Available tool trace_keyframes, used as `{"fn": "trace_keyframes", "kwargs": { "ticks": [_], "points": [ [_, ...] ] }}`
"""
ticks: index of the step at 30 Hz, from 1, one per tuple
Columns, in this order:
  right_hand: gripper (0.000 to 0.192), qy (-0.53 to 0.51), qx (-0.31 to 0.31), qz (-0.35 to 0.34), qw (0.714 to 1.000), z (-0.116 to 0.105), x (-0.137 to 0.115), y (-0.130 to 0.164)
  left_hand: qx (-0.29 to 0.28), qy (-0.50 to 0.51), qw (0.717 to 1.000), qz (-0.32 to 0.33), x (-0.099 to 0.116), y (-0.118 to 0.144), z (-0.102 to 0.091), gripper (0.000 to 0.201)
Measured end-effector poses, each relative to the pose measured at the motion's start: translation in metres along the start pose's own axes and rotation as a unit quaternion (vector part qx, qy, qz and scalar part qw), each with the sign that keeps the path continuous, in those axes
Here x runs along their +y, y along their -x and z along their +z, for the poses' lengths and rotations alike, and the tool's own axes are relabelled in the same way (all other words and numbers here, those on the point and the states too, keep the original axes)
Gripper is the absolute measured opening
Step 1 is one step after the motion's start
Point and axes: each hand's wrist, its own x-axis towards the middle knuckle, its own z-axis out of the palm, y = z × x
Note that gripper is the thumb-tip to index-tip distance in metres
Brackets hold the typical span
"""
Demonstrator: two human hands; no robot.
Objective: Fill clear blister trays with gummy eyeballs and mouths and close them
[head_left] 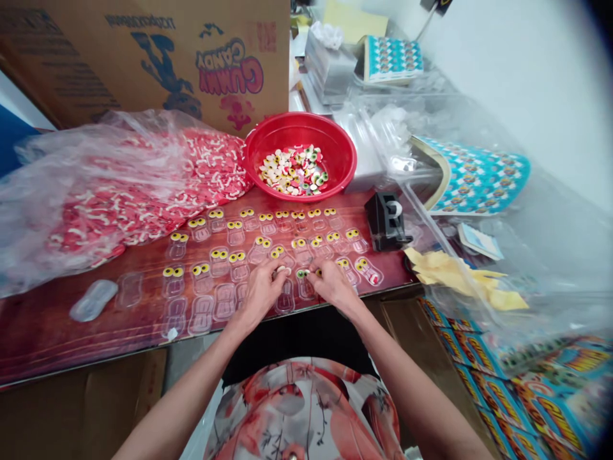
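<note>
Rows of small clear plastic molds (pixel 225 303) lie on the wood-patterned table, many with pairs of yellow gummy eyes (pixel 173 272) at their upper ends. My left hand (pixel 263 284) is closed around pale gummy eyes, partly hidden by its fingers, above the front row. The fingers of my right hand (pixel 332 281) pinch a gummy eye (pixel 319 273) over a mold (pixel 306 291) with a green-ringed eye in it. At the right end, one mold (pixel 368 271) also holds a red-and-white piece. Behind the rows, a red basin (pixel 349 163) contains loose gummy eyes.
A large clear bag (pixel 119 185) of red-and-white gummies fills the left rear, before a cardboard box (pixel 143 64). A black tape dispenser (pixel 385 223) stands right of the molds. Farther right are blue label sheets (pixel 483 176), yellow paper (pixel 464 281) and plastic bags. Stacked molds (pixel 94 300) lie left.
</note>
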Motion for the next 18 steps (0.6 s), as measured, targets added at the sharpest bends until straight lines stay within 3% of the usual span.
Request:
{"fn": "trace_keyframes", "kwargs": {
  "ticks": [11,18],
  "points": [
    [0.024,0.14,0.004,0.019,0.99,-0.001,-0.022,0.009,0.001,-0.009,1.0,0.028,-0.004,0.002,0.0,0.019],
    [0.024,0.112,0.025,0.021,0.993,0.005,-0.023,0.01,0.004,-0.017,0.999,0.028,-0.003,0.002,0.0,0.018]
  ]
}}
